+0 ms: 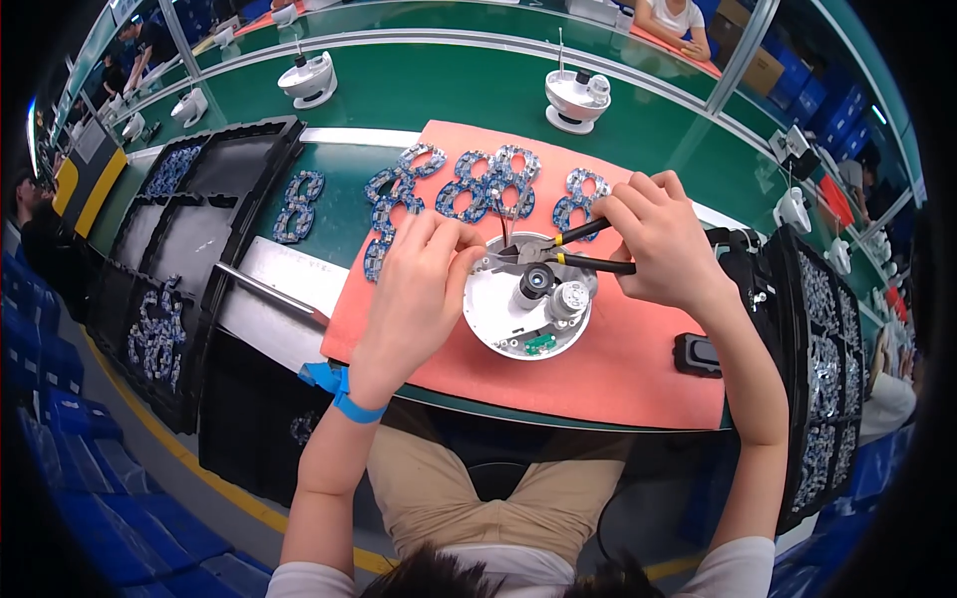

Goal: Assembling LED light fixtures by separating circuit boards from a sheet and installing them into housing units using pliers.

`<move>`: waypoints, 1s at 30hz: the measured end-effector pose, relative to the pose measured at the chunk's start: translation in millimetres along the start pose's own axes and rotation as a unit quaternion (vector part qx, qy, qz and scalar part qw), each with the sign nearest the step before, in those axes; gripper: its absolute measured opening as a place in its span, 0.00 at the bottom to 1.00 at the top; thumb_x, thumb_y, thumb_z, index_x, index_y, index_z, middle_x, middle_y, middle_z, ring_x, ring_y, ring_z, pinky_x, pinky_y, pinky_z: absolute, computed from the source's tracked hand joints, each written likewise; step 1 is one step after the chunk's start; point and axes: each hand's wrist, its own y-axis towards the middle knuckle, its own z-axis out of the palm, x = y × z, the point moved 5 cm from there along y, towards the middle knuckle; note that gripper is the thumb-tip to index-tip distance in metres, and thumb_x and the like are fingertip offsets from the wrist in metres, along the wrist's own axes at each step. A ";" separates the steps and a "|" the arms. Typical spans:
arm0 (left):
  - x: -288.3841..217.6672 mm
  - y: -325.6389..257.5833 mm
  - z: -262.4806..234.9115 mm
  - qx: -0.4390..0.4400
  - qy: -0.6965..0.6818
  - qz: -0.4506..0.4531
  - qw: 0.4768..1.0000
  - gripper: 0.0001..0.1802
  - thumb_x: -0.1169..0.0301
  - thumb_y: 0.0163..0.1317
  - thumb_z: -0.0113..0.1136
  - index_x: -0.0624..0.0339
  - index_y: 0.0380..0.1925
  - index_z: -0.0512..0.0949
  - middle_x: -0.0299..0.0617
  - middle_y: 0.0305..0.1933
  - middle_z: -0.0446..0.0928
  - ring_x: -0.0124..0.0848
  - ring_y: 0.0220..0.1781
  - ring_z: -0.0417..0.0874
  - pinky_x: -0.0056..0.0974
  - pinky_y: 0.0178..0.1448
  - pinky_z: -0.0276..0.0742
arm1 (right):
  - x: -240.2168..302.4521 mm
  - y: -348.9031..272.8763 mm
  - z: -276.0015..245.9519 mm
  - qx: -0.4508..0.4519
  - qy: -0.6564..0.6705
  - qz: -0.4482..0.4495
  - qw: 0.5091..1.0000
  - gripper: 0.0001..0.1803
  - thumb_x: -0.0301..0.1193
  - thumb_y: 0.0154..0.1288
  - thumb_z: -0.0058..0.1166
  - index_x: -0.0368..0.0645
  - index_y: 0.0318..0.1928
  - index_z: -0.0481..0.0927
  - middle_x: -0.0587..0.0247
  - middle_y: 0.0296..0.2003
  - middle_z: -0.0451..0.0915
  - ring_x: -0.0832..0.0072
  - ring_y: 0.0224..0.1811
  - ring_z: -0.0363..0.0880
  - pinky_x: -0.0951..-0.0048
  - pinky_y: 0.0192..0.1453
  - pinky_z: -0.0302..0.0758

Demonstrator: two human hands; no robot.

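Note:
My right hand (666, 244) grips wire cutters (590, 263) with black and yellow handles. Their jaws reach over the far rim of a round white device housing (486, 311), close to the fingertips of my left hand (411, 294). Those left fingers are pinched together at the housing's far left edge; what they hold, if anything, is hidden. A black lens (536, 281), a white cylindrical part (570, 299) and a small green circuit board (539, 344) sit in the housing. A thin antenna-like stalk rises behind the jaws.
The housing lies on a salmon mat (638, 389) with several figure-eight circuit boards (513, 174) along its far side. Black trays (204, 244) of boards stand left, another tray (819, 369) right. A small black box (697, 355) lies right. White devices (578, 98) stand on the green conveyor (439, 85).

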 end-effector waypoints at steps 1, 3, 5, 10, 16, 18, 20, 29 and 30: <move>1.0 -1.1 0.5 -0.001 0.000 0.000 1.000 0.03 0.78 0.60 0.58 0.67 0.32 0.75 0.45 0.34 0.72 0.43 0.38 0.74 0.44 0.41 0.70 | 0.0 -0.9 1.3 0.000 0.000 0.000 1.000 0.21 0.19 0.34 0.54 0.42 0.37 0.74 0.64 0.33 0.72 0.65 0.41 0.72 0.65 0.49 0.65; 3.8 -4.2 -0.7 -0.025 -0.005 -0.002 1.000 0.03 0.79 0.62 0.56 0.68 0.33 0.74 0.46 0.34 0.71 0.42 0.37 0.75 0.43 0.39 0.70 | -5.1 -5.1 8.9 0.034 -0.002 0.032 0.999 0.21 0.19 0.33 0.55 0.42 0.36 0.73 0.63 0.31 0.72 0.64 0.39 0.72 0.65 0.47 0.66; 6.5 -5.9 -3.6 -0.052 -0.039 -0.026 0.998 0.02 0.79 0.63 0.55 0.68 0.33 0.73 0.46 0.34 0.71 0.41 0.36 0.75 0.42 0.38 0.70 | -11.3 -11.8 9.5 0.020 0.026 0.046 0.998 0.20 0.18 0.34 0.55 0.41 0.35 0.73 0.62 0.30 0.71 0.64 0.38 0.71 0.65 0.47 0.66; 17.4 -19.2 -5.6 -0.104 -0.096 -0.081 0.987 0.03 0.78 0.65 0.54 0.67 0.34 0.72 0.45 0.33 0.69 0.36 0.33 0.72 0.37 0.36 0.68 | -19.1 -24.2 2.2 -0.004 0.075 0.097 0.992 0.17 0.19 0.38 0.56 0.40 0.35 0.71 0.60 0.29 0.70 0.63 0.36 0.71 0.65 0.45 0.66; 38.0 -58.6 13.3 -0.185 -0.212 -0.126 0.951 0.04 0.77 0.68 0.51 0.65 0.33 0.70 0.40 0.34 0.70 0.28 0.35 0.71 0.32 0.41 0.69 | 23.0 -53.9 8.5 -0.090 0.284 -0.054 0.953 0.25 0.32 0.42 0.70 0.42 0.40 0.71 0.57 0.38 0.77 0.59 0.40 0.75 0.60 0.45 0.71; 38.2 -64.4 16.5 -0.178 -0.232 -0.129 0.948 0.03 0.76 0.69 0.49 0.64 0.36 0.69 0.37 0.35 0.69 0.25 0.37 0.70 0.30 0.43 0.69 | 48.2 -54.5 10.6 -0.079 0.262 -0.095 0.957 0.18 0.30 0.45 0.65 0.44 0.39 0.75 0.63 0.42 0.78 0.61 0.45 0.76 0.63 0.49 0.75; 42.5 -66.6 20.0 -0.185 -0.284 -0.176 0.924 0.04 0.74 0.71 0.48 0.64 0.38 0.69 0.35 0.35 0.68 0.23 0.37 0.69 0.28 0.43 0.68 | 61.1 -58.4 18.6 -0.112 0.147 -0.145 0.972 0.11 0.30 0.51 0.60 0.49 0.38 0.77 0.68 0.42 0.78 0.65 0.48 0.76 0.66 0.49 0.77; 46.2 -65.0 22.1 -0.166 -0.305 -0.185 0.919 0.03 0.74 0.72 0.46 0.61 0.39 0.68 0.33 0.34 0.67 0.21 0.37 0.68 0.27 0.43 0.66 | 78.2 -58.0 27.5 -0.143 0.101 -0.209 0.962 0.08 0.31 0.57 0.58 0.52 0.38 0.77 0.73 0.39 0.77 0.78 0.41 0.74 0.70 0.42 0.74; 47.2 -64.6 22.9 -0.168 -0.305 -0.191 0.918 0.03 0.74 0.72 0.46 0.61 0.40 0.68 0.33 0.34 0.67 0.21 0.37 0.68 0.27 0.43 0.66 | 79.0 -57.6 26.4 -0.142 0.098 -0.206 0.963 0.08 0.31 0.57 0.58 0.52 0.38 0.77 0.73 0.39 0.77 0.78 0.41 0.74 0.70 0.42 0.74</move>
